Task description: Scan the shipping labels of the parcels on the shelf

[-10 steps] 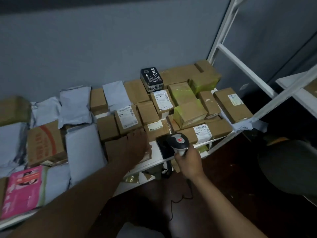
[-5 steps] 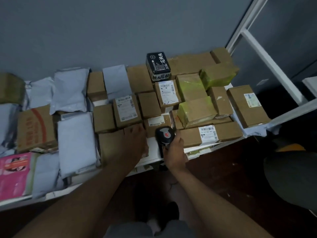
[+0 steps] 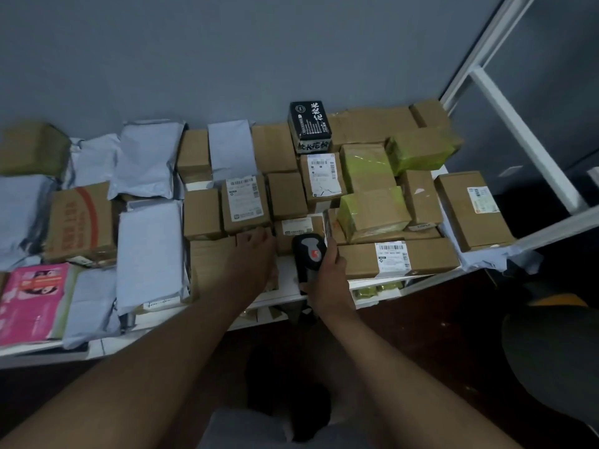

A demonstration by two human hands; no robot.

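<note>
A white shelf (image 3: pixel 285 288) holds many brown cardboard parcels and grey mailer bags. My right hand (image 3: pixel 327 273) grips a black handheld scanner (image 3: pixel 309 254) with a grey and red top, its head facing a small box with a white label (image 3: pixel 296 225). My left hand (image 3: pixel 256 254) lies flat, fingers apart, on a plain brown parcel (image 3: pixel 210 257) at the shelf's front. White labels show on a box behind (image 3: pixel 243 197), on a taller box (image 3: pixel 324 175) and on a long box (image 3: pixel 392 257) right of the scanner.
A black printed box (image 3: pixel 309 123) stands at the back. Yellow-taped boxes (image 3: pixel 372 215) sit right of centre. A pink packet (image 3: pixel 32 299) lies at the front left. White frame bars (image 3: pixel 525 137) rise on the right; a dark round object (image 3: pixel 557 361) sits on the floor.
My right hand has brought the scanner forward and up over the shelf edge, closer to the small labelled box. My left hand stays on the brown parcel. The view has shifted.
</note>
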